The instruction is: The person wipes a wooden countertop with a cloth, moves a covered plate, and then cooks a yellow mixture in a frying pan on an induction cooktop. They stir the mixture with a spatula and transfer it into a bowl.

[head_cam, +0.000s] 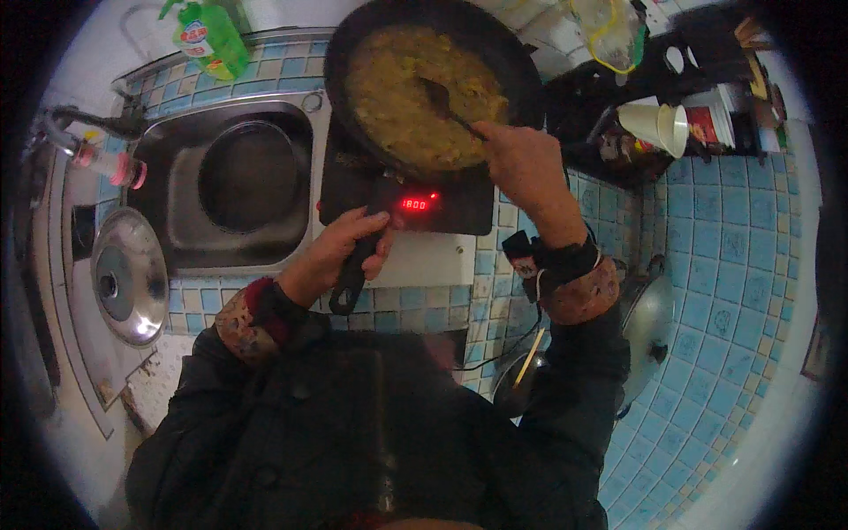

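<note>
A large dark frying pan (pixel 517 73) stands on a black induction cooker (pixel 457 215) with a lit red display. Yellowish-brown chunky food (pixel 411 126) covers much of the pan's inside. My left hand (pixel 361 242) is closed around the pan's black handle (pixel 348 285), near the cooker's front edge. Over the pan's right side, my right hand (pixel 523 159) grips a dark spatula (pixel 437 99), whose head rests in the food near the middle.
Left of the cooker is a steel sink (pixel 185 205) holding a round dark pan (pixel 248 175). A metal lid (pixel 130 278) lies at the far left, below the faucet (pixel 69 132). A green pump bottle (pixel 209 40) stands behind the sink; pale cups (pixel 652 126) lie at right.
</note>
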`<control>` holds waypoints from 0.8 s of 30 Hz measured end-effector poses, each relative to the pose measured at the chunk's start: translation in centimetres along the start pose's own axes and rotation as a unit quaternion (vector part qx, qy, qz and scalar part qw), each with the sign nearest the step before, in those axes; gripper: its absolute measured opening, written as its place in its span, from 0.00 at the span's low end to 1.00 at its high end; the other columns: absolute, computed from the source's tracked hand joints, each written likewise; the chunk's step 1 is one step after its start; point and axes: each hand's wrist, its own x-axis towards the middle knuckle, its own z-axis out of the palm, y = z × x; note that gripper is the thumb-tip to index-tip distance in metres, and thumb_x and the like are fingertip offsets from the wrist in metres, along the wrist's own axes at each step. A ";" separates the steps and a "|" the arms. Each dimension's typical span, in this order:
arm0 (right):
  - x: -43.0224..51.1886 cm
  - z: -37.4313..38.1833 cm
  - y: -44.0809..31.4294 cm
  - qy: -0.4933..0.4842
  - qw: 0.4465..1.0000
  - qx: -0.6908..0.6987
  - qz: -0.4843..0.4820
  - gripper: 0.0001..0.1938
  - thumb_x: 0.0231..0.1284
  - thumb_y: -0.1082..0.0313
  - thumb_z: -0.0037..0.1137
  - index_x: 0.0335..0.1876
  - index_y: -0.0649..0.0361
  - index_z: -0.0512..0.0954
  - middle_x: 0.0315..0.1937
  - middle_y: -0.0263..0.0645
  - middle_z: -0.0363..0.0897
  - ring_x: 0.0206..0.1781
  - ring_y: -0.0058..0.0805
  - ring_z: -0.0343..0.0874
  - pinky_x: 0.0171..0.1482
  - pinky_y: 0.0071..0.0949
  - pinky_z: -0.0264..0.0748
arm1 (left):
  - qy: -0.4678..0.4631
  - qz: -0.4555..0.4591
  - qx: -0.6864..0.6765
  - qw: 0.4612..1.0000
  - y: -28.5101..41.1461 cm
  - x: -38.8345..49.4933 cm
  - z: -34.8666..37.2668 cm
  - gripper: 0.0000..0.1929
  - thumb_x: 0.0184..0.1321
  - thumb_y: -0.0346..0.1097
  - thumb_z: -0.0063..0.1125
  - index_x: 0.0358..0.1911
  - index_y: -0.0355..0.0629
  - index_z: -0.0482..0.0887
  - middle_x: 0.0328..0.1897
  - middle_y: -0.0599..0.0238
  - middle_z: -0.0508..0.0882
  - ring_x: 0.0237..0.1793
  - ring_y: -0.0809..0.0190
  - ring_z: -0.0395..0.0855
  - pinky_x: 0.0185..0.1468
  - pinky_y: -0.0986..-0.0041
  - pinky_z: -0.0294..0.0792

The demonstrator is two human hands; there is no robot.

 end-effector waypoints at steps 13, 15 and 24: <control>-7.9 2.5 -11.0 0.162 0.954 0.113 0.224 0.14 0.40 0.66 0.54 0.37 0.56 0.71 0.38 0.40 0.73 0.43 0.35 0.73 0.42 0.34 0.65 | 0.050 0.006 0.014 0.999 -0.9 0.7 -0.3 0.14 0.61 0.41 0.45 0.43 0.39 0.72 0.22 0.73 0.69 0.14 0.75 0.59 0.17 0.85 0.53; -10.5 2.1 -12.6 0.212 0.931 0.151 0.256 0.17 0.40 0.66 0.55 0.40 0.57 0.71 0.40 0.41 0.72 0.45 0.34 0.71 0.46 0.33 0.63 | 0.033 -0.006 0.000 0.999 -0.7 0.5 -0.6 0.14 0.62 0.41 0.44 0.44 0.38 0.71 0.23 0.73 0.69 0.15 0.75 0.59 0.18 0.85 0.53; -31.0 4.5 -9.4 0.166 0.813 0.139 0.540 0.17 0.45 0.67 0.54 0.45 0.56 0.71 0.38 0.45 0.72 0.35 0.47 0.75 0.35 0.40 0.73 | 0.080 0.069 0.080 0.991 -1.5 -1.2 1.7 0.18 0.64 0.43 0.37 0.49 0.36 0.68 0.30 0.70 0.66 0.21 0.74 0.60 0.24 0.84 0.56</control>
